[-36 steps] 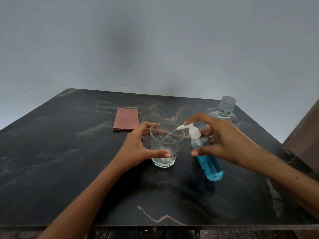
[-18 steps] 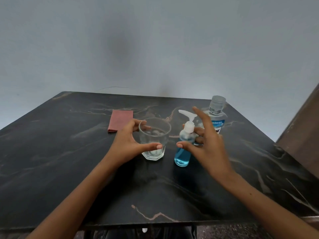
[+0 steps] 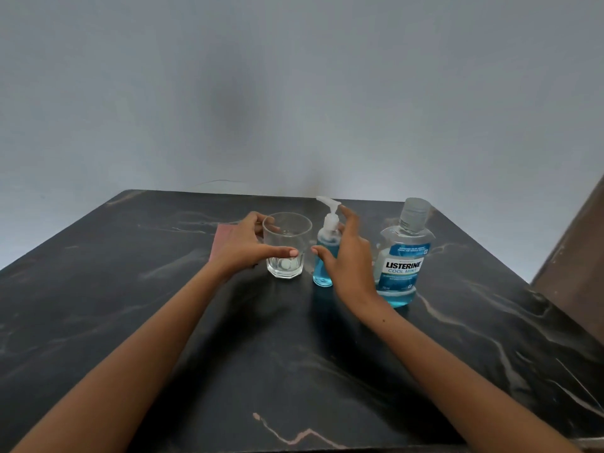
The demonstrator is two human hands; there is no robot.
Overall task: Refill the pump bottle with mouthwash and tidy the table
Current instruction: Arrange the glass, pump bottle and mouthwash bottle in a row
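Note:
A clear drinking glass [image 3: 292, 231] stands on the black marble table [image 3: 294, 361] with a little liquid at its bottom. My left hand [image 3: 242, 248] wraps it, thumb across the front and fingers behind. Just to its right, the small pump bottle [image 3: 327, 238] stands upright, about two-thirds full of blue mouthwash, its white pump head pointing left. My right hand [image 3: 354, 263] is around it, thumb across the front and fingers behind, index finger raised. The big Listerine mouthwash bottle [image 3: 404, 266], capped and nearly empty, stands right of that hand.
A folded reddish cloth [image 3: 221, 240] lies flat behind my left hand, mostly hidden by it. A brown wooden surface [image 3: 577, 256] rises past the table's right edge. A grey wall stands behind the table.
The pump bottle went from tilted over the glass to standing upright on the table beside it. My right hand has loosened around it. My left hand stayed on the glass.

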